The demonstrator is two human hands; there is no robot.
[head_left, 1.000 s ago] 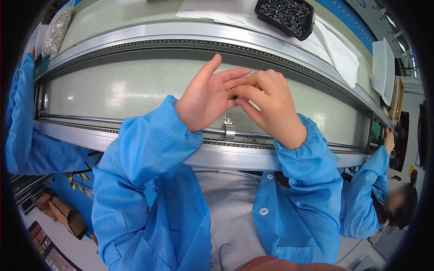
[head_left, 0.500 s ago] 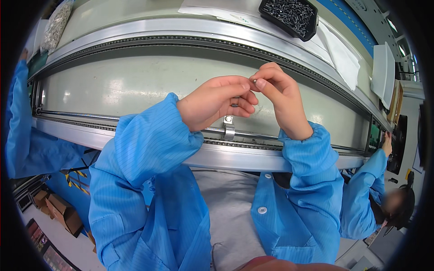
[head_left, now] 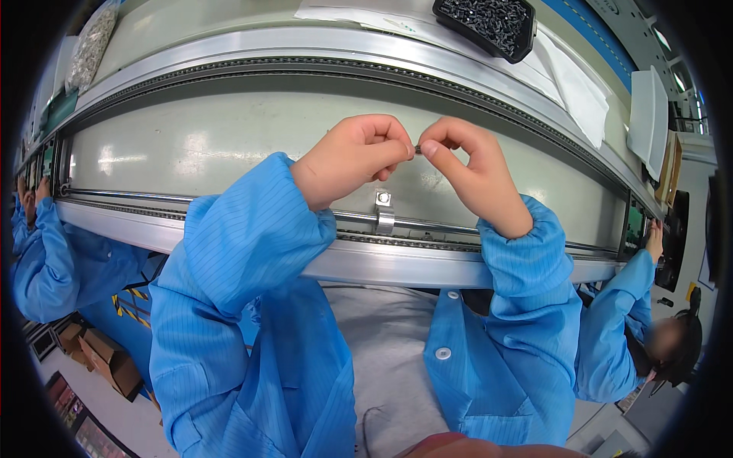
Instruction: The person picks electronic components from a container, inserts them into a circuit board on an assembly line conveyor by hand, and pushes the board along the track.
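Observation:
A small dark part (head_left: pixel 418 149) sits between the fingertips of both hands, above the middle of the conveyor frame. My left hand (head_left: pixel 353 155) pinches it from the left, its other fingers curled inward so the palm is hidden. From the other side my right hand (head_left: pixel 477 172) closes thumb and forefinger on its right end. The piece is too small to tell its exact kind. Beyond the frame stands a black tray (head_left: pixel 527 47) full of small dark metal-like pieces.
A metal rail with a chain (head_left: pixel 305 65) runs along the far side. Below my hands a small bracket (head_left: pixel 384 214) sits on a thin rod. White sheets (head_left: pixel 569 84) lie by the tray, and a bag of small parts (head_left: pixel 93 49) at far left. Co-workers' hands (head_left: pixel 654 243) show at both sides.
My left hand's fingers have curled in, hiding the small dark piece seen by them before. The fingertips have drawn slightly apart, showing a dark part between them. The left co-worker's hands have come into view.

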